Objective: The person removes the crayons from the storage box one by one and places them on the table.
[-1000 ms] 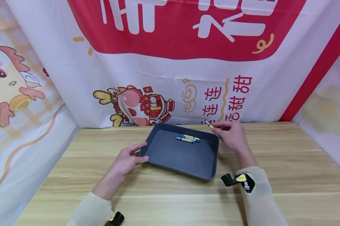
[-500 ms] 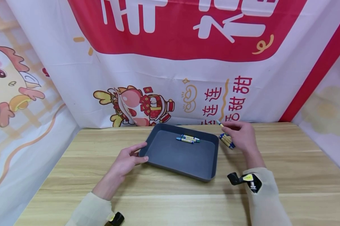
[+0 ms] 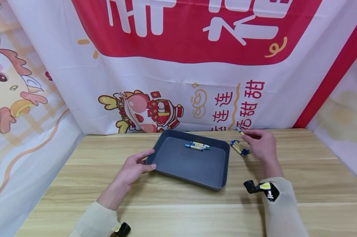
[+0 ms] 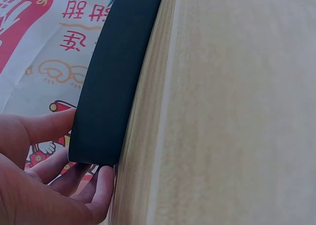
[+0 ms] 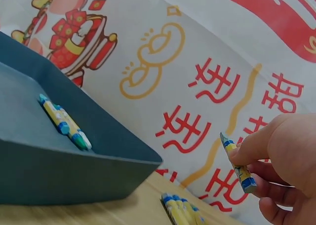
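Observation:
A dark grey rectangular tray (image 3: 190, 169) lies on the table. My left hand (image 3: 132, 168) grips its left end, thumb at the rim; in the left wrist view the fingers (image 4: 102, 190) curl against the end wall. Inside the tray, near its far side, a few crayons (image 3: 194, 147) with yellow wrappers and blue bands lie side by side. To the right of the tray, my right hand (image 3: 261, 144) pinches one grey-tipped crayon (image 5: 239, 166) between thumb and fingers, raised above the table. Several more crayons (image 3: 238, 147) lie in a bunch between the tray and that hand.
The wooden table (image 3: 172, 217) ends at the back against a white and red printed cloth (image 3: 193, 75). More printed cloth (image 3: 24, 138) hangs along the left side. A small black camera (image 3: 260, 187) sits on the right sleeve.
My right hand has moved right with the crayon, away from the tray, and the bunch of crayons on the table has come into view. My left hand and the tray have stayed put.

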Available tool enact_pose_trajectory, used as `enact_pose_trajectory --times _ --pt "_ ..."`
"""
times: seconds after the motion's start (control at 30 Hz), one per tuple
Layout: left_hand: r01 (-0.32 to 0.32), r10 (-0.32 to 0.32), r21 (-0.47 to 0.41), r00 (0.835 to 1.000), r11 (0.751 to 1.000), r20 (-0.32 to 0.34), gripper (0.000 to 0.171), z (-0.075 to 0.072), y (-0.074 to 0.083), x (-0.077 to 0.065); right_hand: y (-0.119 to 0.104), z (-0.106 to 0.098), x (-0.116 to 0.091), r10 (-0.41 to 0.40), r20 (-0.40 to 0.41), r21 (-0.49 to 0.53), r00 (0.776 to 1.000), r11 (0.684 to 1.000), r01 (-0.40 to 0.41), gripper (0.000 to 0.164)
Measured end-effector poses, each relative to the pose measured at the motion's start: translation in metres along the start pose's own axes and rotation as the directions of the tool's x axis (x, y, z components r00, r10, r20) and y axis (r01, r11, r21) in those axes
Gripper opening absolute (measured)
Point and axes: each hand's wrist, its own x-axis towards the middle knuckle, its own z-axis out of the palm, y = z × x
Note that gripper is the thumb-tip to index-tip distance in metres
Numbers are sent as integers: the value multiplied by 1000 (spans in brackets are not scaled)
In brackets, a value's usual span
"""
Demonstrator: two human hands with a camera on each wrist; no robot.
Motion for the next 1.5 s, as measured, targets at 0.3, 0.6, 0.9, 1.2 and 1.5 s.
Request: enact_pose_trajectory --times 0.3,0.6,0.9,1.2,1.5 --pt "11 -11 -1 1000 1000 -8 60 0 1 1 18 -1 4 68 16 -1 998 998 -68 36" --pt "11 -11 2 1000 1000 -6 60 0 2 0 34 1 5 169 13 5 986 986 -169 40" --pt "10 -10 -3 1000 1000 -3 61 0 1 0 41 2 7 187 -22 -19 982 982 -187 39" --pt "4 -4 -12 1000 1000 3 61 1 2 -2 43 6 7 189 -15 -46 982 981 -189 33" --pt "2 -2 -10 1000 1000 4 61 1 2 -1 45 7 8 145 -12 -91 989 985 -146 31"
